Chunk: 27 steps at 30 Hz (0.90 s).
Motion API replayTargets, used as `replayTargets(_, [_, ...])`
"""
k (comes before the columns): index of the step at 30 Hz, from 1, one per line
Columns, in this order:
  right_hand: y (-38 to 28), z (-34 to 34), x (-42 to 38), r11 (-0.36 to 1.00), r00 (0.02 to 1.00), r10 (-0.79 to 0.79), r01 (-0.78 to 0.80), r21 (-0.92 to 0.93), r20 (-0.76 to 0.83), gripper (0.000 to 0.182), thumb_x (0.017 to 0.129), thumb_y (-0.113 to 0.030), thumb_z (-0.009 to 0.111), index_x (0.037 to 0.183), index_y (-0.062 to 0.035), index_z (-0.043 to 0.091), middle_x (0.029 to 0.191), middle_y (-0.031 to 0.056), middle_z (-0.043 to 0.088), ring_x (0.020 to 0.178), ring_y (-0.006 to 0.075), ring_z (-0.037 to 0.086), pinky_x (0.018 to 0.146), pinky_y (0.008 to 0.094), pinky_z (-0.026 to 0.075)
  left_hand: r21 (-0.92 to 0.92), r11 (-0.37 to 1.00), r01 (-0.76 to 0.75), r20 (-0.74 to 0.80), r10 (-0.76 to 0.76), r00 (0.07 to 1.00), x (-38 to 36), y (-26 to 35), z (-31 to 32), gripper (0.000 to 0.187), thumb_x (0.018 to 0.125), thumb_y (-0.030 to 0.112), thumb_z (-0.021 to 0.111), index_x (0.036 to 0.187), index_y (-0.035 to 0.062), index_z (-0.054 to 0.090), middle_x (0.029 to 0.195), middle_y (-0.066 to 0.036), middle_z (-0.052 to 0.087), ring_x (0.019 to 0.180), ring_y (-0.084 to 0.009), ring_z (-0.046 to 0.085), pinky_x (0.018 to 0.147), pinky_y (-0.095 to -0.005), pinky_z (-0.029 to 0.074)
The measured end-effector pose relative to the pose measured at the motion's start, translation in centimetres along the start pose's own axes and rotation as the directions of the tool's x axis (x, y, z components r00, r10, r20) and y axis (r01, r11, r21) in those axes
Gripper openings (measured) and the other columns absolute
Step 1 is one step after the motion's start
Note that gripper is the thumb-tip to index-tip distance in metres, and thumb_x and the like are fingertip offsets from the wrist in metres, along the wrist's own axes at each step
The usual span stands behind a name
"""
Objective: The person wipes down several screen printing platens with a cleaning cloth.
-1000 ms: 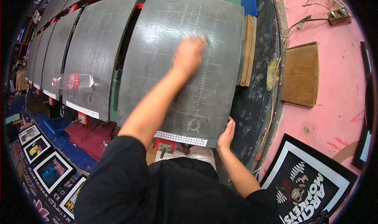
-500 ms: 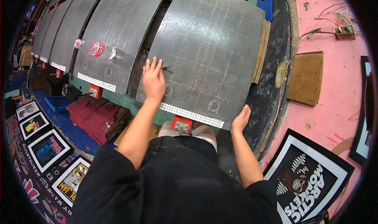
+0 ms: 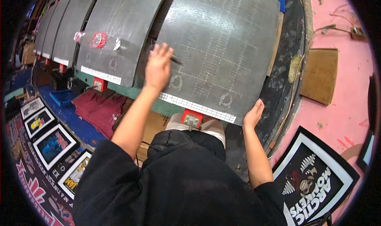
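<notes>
A large dark grey board (image 3: 222, 47) with white ruled markings lies in front of me, a strip of white squares (image 3: 198, 108) along its near edge. My left hand (image 3: 158, 66) is over its left edge with the fingers spread, slightly blurred. A small dark mark or object (image 3: 176, 60) shows just right of those fingers; I cannot make out what it is. At the near right corner my right hand (image 3: 254, 114) rests against the board's edge, fingers stretched out. A red bracket with a metal clamp (image 3: 191, 119) sits under the near edge.
More grey boards (image 3: 119, 19) stand in a row to the left, one bearing a clear bottle with a red label (image 3: 99, 40). Below them lies maroon cloth (image 3: 98, 110). Framed prints (image 3: 54, 147) are at the lower left, another (image 3: 313, 182) at the lower right by the pink wall (image 3: 345, 118).
The view has shifted, so the boards appear moved. My left hand has lifted or slid slightly along the board's left edge. My right hand stays at the near right corner.
</notes>
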State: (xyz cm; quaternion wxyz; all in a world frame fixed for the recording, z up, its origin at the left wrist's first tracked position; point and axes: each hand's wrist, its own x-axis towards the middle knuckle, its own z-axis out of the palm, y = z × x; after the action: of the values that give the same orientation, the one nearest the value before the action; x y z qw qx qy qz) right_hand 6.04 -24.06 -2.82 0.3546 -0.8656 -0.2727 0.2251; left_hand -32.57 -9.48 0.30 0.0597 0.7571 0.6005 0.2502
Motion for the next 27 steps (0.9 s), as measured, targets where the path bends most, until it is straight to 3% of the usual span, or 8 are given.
replayTargets(3, [-0.4,-0.1,-0.2,1.000,1.000,0.003,-0.002,-0.027,0.022,0.054,0.110,-0.048,0.045,0.139,-0.0045,0.057,0.123,0.0215,0.068,0.116,0.0350,0.064,0.101,0.0431,0.047,0.018,1.000,-0.005,-0.002,0.005,1.000,6.8,-2.3,3.2,0.039,0.103,0.011,0.055,0.142,0.0071,0.063,0.154,-0.017,0.054,0.148,-0.0433,0.042,0.123,-0.0531,0.033])
replayTargets(8, [-0.9,-0.3,-0.3,0.998,1.000,-0.006,0.006,-0.060,0.000,0.053,0.110,-0.048,0.046,0.140,-0.0054,0.056,0.111,0.0180,0.068,0.107,0.0342,0.064,0.097,0.0429,0.047,0.127,0.990,0.058,-0.210,-0.030,0.977,16.0,2.1,10.1,0.034,0.101,0.016,0.056,0.132,0.0085,0.069,0.146,-0.016,0.061,0.138,-0.0436,0.052,0.118,-0.0493,0.040])
replayTargets(10, [-1.0,-0.3,-0.4,0.999,1.000,-0.002,0.003,-0.048,0.013,0.053,0.110,-0.048,0.045,0.140,-0.0060,0.056,0.111,0.0175,0.069,0.106,0.0343,0.065,0.097,0.0427,0.047,-0.139,0.983,0.120,0.112,-0.105,0.988,12.9,7.1,8.6,0.032,0.098,0.011,0.058,0.127,0.0085,0.071,0.143,-0.017,0.063,0.136,-0.0436,0.054,0.118,-0.0497,0.041])
replayTargets(11, [-1.4,-0.3,-0.5,0.998,1.000,0.015,-0.013,-0.058,0.019,0.053,0.110,-0.048,0.044,0.140,-0.0064,0.056,0.115,0.0189,0.069,0.109,0.0345,0.064,0.097,0.0426,0.047,-0.103,0.990,-0.094,-0.027,0.092,0.995,9.6,10.0,9.4,0.033,0.095,0.007,0.058,0.126,0.0091,0.071,0.141,-0.017,0.064,0.135,-0.0435,0.056,0.117,-0.0516,0.042])
replayTargets(16, [1.2,0.0,0.1,0.999,0.999,-0.042,0.042,0.029,-0.007,0.054,0.112,-0.047,0.040,0.142,-0.0047,0.055,0.122,0.0204,0.066,0.114,0.0332,0.063,0.101,0.0422,0.046,-0.501,0.758,-0.417,0.221,0.578,0.785,-5.1,23.4,10.7,0.044,0.089,0.009,0.065,0.132,0.0133,0.069,0.152,-0.009,0.058,0.147,-0.0332,0.047,0.124,-0.0511,0.035])
replayTargets(19, [1.6,0.1,0.3,0.990,1.000,-0.017,0.015,0.139,0.014,0.054,0.113,-0.046,0.039,0.143,-0.0034,0.055,0.127,0.0214,0.065,0.118,0.0322,0.062,0.104,0.0422,0.046,-0.547,0.739,-0.393,0.303,0.612,0.730,-4.0,20.4,8.1,0.045,0.088,0.010,0.068,0.133,0.0145,0.069,0.153,-0.007,0.058,0.149,-0.0319,0.045,0.124,-0.0506,0.035])
replayTargets(22, [0.5,0.1,-0.1,0.985,1.000,0.022,-0.023,0.172,0.006,0.053,0.113,-0.045,0.040,0.143,-0.0027,0.054,0.126,0.0211,0.065,0.117,0.0318,0.063,0.105,0.0411,0.046,-0.534,0.734,-0.420,0.382,0.653,0.654,-1.7,10.1,1.6,0.051,0.084,0.006,0.074,0.133,0.0185,0.070,0.152,-0.002,0.059,0.148,-0.0280,0.046,0.123,-0.0499,0.037])
replayTargets(27, [-0.4,-0.1,-0.3,0.996,1.000,0.006,-0.004,0.084,-0.022,0.053,0.111,-0.047,0.046,0.142,-0.0052,0.054,0.104,0.0141,0.067,0.099,0.0298,0.065,0.094,0.0404,0.048,-0.137,0.968,-0.210,0.280,0.241,0.929,-4.2,-0.8,-3.0,0.048,0.091,0.002,0.065,0.137,0.0149,0.069,0.152,-0.008,0.058,0.146,-0.0385,0.047,0.122,-0.0538,0.035])
